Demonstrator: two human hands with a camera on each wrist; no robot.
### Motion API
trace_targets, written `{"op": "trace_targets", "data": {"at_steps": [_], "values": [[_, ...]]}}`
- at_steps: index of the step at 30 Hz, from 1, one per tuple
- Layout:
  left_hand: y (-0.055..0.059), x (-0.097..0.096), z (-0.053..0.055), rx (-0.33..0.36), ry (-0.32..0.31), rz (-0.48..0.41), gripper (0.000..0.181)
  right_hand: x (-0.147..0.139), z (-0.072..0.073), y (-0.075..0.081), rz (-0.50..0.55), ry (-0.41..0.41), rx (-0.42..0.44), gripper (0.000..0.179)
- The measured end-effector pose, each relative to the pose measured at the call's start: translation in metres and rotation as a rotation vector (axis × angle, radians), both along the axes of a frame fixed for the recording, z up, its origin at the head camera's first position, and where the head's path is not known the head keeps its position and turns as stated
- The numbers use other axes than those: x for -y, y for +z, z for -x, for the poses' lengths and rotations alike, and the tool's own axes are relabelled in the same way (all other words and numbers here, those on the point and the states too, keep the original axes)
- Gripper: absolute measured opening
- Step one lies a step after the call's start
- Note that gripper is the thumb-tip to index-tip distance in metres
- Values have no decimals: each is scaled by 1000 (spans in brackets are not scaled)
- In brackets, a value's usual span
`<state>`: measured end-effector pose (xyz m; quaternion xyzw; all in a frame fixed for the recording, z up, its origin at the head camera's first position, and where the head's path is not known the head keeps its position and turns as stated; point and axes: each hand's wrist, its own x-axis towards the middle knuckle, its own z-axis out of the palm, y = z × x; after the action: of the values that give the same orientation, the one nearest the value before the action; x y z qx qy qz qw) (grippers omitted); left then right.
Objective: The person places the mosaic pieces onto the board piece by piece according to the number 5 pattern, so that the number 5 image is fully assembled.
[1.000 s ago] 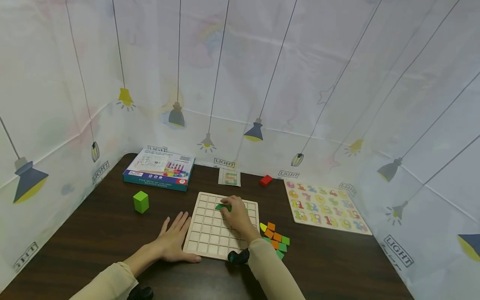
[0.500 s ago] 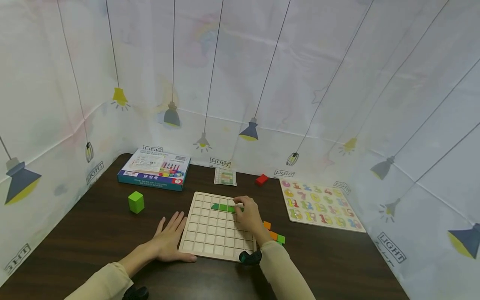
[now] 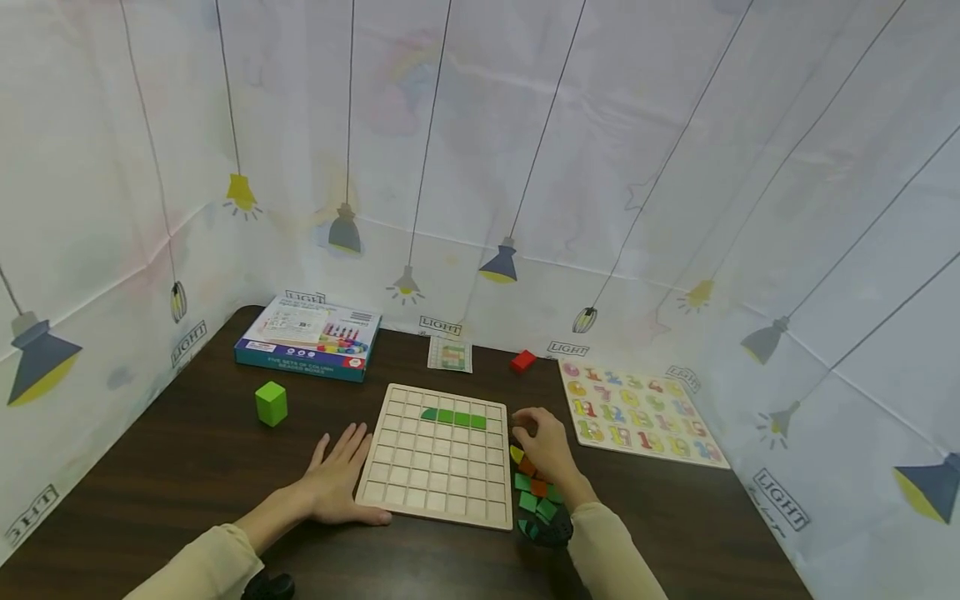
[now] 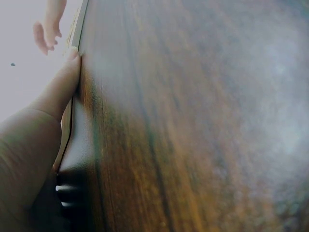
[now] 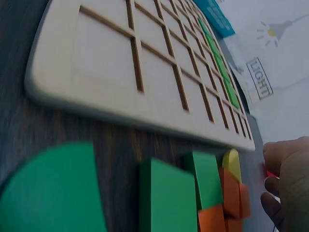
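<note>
A wooden grid board (image 3: pixel 431 479) lies on the dark table, with a row of green tiles (image 3: pixel 462 419) set in its upper part. My left hand (image 3: pixel 337 483) lies spread along the board's left side, thumb at the near left corner; the left wrist view shows the thumb (image 4: pixel 67 77) against the edge. Just right of the board, my right hand (image 3: pixel 546 443) hovers beside loose tiles (image 3: pixel 527 502) in green, orange and yellow. Its fingers are loosely bent, with nothing seen between them. Up close in the right wrist view are green tiles (image 5: pixel 171 195) and an orange tile (image 5: pixel 229 193).
A blue-and-white box (image 3: pixel 300 362) stands at the back left, and a bright green block (image 3: pixel 272 404) in front of it. Behind the board are a small pattern card (image 3: pixel 450 354) and a red block (image 3: pixel 522 361). A number board (image 3: pixel 637 412) lies at right.
My right hand has left the grid and moved right to the loose tiles. The green row now shows uncovered, with green tiles at its right end. The left hand stays at the board's edge.
</note>
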<state>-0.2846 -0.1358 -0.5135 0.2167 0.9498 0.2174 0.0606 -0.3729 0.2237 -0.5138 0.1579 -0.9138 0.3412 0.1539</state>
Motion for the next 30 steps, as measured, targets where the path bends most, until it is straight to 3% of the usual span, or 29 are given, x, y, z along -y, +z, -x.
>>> {"op": "trace_targets", "data": {"at_steps": [13,19,24,30], "values": [[-2,0,1,-8,-10,-21,124,-27,-15,-3,9,-62,110,18],[-3,2,0,-5,-15,-25,124,-37,-19,-9,-4,-55,170,16],[-7,3,4,-30,-15,-31,125,-44,-19,-8,24,-18,178,18],[-4,2,1,-4,-1,0,124,-41,-17,-7,9,-24,184,20]]}}
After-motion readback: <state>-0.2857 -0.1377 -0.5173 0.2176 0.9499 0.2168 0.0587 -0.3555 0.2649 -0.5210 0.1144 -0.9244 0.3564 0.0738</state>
